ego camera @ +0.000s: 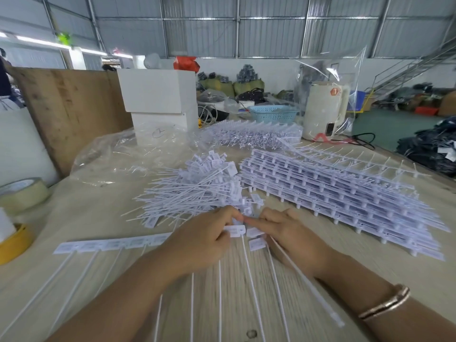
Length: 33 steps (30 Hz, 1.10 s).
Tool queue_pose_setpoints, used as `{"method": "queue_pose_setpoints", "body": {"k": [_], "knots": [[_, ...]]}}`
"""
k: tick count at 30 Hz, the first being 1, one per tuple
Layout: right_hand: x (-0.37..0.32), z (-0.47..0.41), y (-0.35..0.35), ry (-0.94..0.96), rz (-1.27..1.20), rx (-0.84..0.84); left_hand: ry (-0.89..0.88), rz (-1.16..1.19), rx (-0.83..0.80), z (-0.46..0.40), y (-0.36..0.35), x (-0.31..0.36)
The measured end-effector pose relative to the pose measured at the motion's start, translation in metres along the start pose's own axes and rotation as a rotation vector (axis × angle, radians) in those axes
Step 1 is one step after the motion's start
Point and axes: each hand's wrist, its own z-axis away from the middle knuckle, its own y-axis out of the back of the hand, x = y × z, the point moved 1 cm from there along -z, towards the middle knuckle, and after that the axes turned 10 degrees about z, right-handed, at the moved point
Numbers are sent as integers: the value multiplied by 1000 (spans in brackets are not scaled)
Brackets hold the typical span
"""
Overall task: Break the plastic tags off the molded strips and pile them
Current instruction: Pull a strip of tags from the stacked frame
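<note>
The long tails (pixel 249 275) at the frame's bottom are left flat on the bench (pixel 74 213) while one tag (pixel 235 230) is pinched by the left hand (pixel 202 240) and the neighbouring tag (pixel 255 232) by the right hand (pixel 286 233), best snapped with a short twist at the joint.

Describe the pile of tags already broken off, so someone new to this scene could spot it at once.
Start at the white boxes at the back of the table and come toward the hands. The loose pile of tags lies just beyond the left hand. Unlike the neat stack of unbroken strips to its right, its tails jumble leftward.
</note>
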Motion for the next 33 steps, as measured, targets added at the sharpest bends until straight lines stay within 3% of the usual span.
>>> {"method": "queue_pose_setpoints", "body": {"k": [6,9,14,18,22,27,33], "knots": [[3,1,2,-96,-127,35,-6,-3,55,-2,-12,3],[2,2,7,-112,-163,133,-40,-27,92,-2,-19,7],[-14,2,14,26,51,284,-78,118,193,-4,-19,14],[-18,-6,11,121,193,467,-65,194,163,-2,-18,18],[-12,-5,13,86,210,560,8,-28,110,0,-5,13],[-10,-3,14,51,149,508,26,23,64,0,-1,6],[-10,-2,12,-34,-209,331,-44,77,61,-2,-2,2]]}}
